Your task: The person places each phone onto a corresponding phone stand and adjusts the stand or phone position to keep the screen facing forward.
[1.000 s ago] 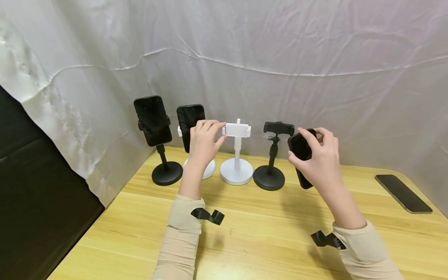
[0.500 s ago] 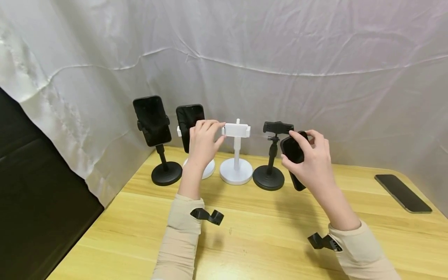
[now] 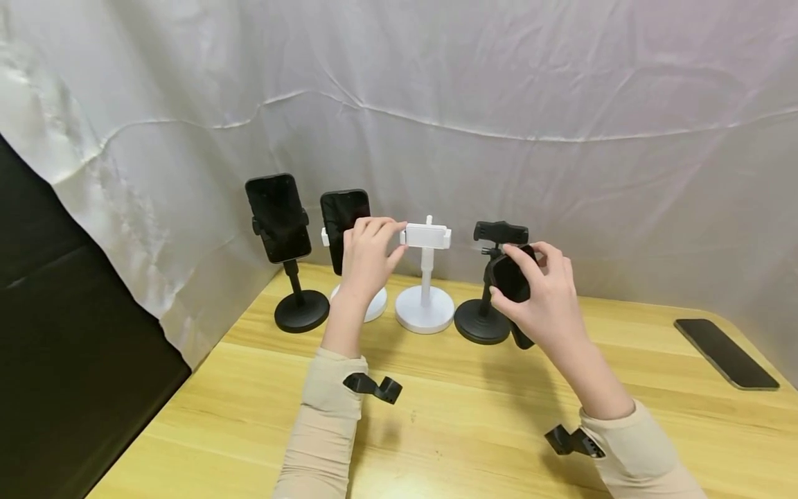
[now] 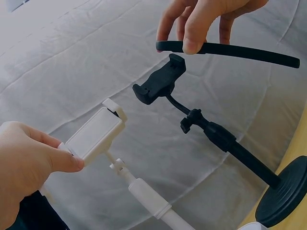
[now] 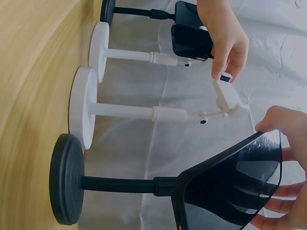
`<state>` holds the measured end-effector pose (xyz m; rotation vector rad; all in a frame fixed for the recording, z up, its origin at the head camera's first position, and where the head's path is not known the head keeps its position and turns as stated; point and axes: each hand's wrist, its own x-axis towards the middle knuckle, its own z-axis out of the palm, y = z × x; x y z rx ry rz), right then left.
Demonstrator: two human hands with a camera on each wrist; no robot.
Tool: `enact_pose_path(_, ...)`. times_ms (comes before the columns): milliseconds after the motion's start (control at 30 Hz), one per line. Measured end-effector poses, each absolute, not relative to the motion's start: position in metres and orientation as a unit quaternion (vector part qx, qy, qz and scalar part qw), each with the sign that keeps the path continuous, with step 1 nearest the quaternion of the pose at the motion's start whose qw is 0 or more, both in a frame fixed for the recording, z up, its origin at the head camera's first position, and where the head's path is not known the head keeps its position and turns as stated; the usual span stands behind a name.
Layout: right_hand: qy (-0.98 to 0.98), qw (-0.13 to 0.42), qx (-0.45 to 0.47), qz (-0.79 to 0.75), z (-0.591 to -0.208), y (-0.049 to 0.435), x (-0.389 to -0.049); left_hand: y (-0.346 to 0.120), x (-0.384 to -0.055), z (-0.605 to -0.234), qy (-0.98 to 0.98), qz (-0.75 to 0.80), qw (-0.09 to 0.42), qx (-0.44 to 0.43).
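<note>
My left hand (image 3: 366, 260) pinches the left end of the clamp on a white phone stand (image 3: 426, 308), thumb below and fingers above. The clamp's pale front plate (image 4: 95, 134) faces outward with no phone in it. My right hand (image 3: 551, 298) grips a black smartphone (image 3: 511, 277) by its long edges, thumb on one side and fingers on the other. In the head view the phone overlaps the post of a black phone stand (image 3: 482, 322), whose bare clamp (image 4: 160, 80) shows in the left wrist view beneath the phone.
On the left, a black stand (image 3: 302, 312) and a white stand (image 3: 376, 305) each hold an upright phone, the second partly behind my left hand. Another phone (image 3: 726, 355) lies flat at the table's right end. A grey curtain (image 3: 436, 90) hangs behind the wooden table (image 3: 436, 416).
My right hand has carried the smartphone to the left and slightly down, so it now overlaps the black stand's post. The left hand keeps its pinch on the white clamp.
</note>
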<state>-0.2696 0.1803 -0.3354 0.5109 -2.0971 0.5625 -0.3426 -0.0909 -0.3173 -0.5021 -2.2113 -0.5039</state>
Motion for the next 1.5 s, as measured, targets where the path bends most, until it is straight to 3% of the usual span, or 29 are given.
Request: enact_pose_path(1500,-0.819,0.446,0.22,0.287,-0.317,0.138,-0.272,-0.097,-0.342,-0.315,-0.876,-0.19,0.399,-0.191)
